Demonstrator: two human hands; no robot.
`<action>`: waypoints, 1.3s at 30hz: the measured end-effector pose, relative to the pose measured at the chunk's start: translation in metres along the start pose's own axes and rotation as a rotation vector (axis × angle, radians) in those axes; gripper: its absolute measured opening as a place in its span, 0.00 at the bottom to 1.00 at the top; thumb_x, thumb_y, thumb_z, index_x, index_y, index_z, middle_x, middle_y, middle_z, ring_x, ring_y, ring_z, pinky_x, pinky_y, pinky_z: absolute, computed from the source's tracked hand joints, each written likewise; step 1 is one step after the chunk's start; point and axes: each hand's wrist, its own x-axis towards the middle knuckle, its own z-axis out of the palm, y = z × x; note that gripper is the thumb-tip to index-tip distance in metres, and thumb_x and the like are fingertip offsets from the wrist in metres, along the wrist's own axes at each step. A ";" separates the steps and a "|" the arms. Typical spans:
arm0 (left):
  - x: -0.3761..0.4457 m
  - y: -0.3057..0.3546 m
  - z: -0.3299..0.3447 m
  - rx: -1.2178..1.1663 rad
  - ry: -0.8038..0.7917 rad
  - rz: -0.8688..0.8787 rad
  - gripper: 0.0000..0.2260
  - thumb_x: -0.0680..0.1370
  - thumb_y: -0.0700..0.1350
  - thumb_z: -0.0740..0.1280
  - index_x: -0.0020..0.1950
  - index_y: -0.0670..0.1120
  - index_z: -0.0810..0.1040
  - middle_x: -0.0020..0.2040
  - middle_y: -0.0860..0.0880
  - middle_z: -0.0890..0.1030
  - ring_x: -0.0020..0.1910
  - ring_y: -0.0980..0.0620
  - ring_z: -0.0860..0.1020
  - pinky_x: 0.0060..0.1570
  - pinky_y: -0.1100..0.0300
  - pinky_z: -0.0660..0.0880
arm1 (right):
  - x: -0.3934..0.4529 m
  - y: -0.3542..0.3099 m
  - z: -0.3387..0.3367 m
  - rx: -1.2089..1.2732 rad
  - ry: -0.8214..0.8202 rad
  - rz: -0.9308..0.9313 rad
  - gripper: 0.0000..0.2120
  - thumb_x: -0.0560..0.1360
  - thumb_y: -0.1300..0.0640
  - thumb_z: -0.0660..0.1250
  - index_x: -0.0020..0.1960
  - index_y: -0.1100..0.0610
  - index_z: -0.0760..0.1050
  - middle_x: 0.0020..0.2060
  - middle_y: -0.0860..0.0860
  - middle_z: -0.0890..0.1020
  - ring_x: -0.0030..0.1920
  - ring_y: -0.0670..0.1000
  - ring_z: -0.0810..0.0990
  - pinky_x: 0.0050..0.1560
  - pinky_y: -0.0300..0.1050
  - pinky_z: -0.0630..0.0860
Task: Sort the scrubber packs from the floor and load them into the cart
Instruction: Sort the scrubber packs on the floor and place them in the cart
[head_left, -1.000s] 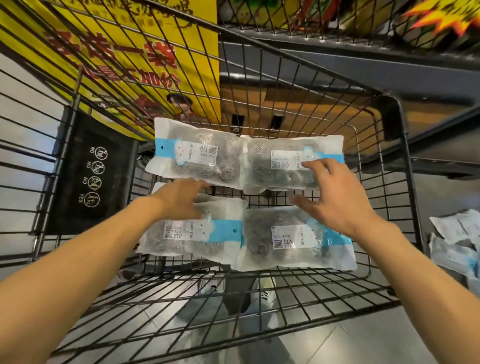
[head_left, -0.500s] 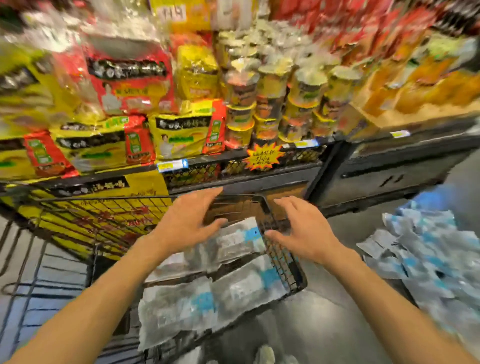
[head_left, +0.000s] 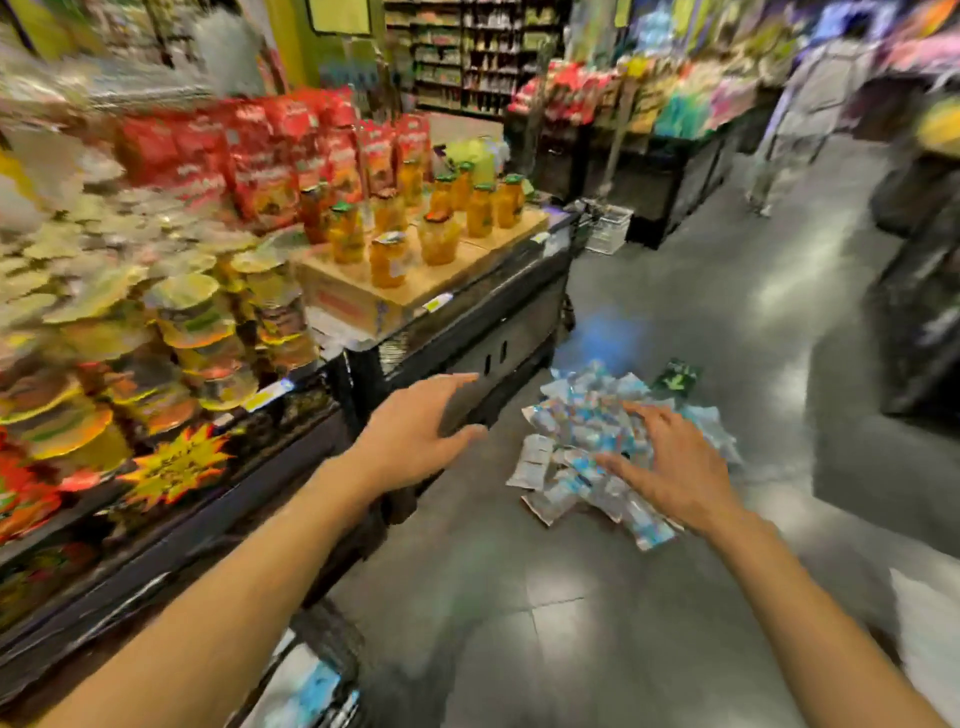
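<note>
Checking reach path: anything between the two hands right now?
Head view: only bare grey floor shows between left hand and right hand; scrubber packs lie beyond.

Heap of silvery-white plastic scrubber packs on the floor: each shows a light-blue band or patch, contents greyish. One dark green-and-black packet at the heap's far edge.

Polished grey tiled floor, pale glare patches, faint blue sheen beyond the heap.

Black metal display shelf; yellow starburst price tag with red edging on its front.

Row of orange-filled glass jars with green lids on tan cardboard boxes.

Red foil snack bags behind them, print blurred.

Stacked cup tubs with pale yellow-green lids, orange and red bands below.

Packs in the black wire cart: white with light blue.
</note>
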 end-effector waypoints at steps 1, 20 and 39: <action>0.021 0.014 0.012 -0.023 -0.004 0.015 0.29 0.81 0.57 0.68 0.79 0.51 0.65 0.76 0.50 0.72 0.70 0.48 0.74 0.67 0.54 0.71 | 0.001 0.024 -0.008 0.008 0.009 0.045 0.38 0.72 0.30 0.67 0.73 0.53 0.71 0.68 0.55 0.76 0.68 0.60 0.75 0.65 0.54 0.72; 0.358 0.120 0.203 -0.283 -0.289 0.228 0.29 0.79 0.59 0.69 0.78 0.53 0.67 0.72 0.50 0.75 0.71 0.49 0.73 0.68 0.48 0.73 | 0.084 0.272 -0.069 0.053 0.089 0.677 0.36 0.73 0.34 0.70 0.76 0.48 0.67 0.73 0.50 0.71 0.73 0.54 0.70 0.69 0.55 0.72; 0.650 0.152 0.411 -0.403 -0.351 0.179 0.28 0.79 0.62 0.65 0.76 0.51 0.70 0.71 0.50 0.77 0.67 0.50 0.76 0.65 0.49 0.74 | 0.328 0.516 -0.035 0.012 -0.076 0.782 0.35 0.75 0.36 0.69 0.77 0.48 0.65 0.74 0.48 0.70 0.73 0.53 0.69 0.67 0.52 0.69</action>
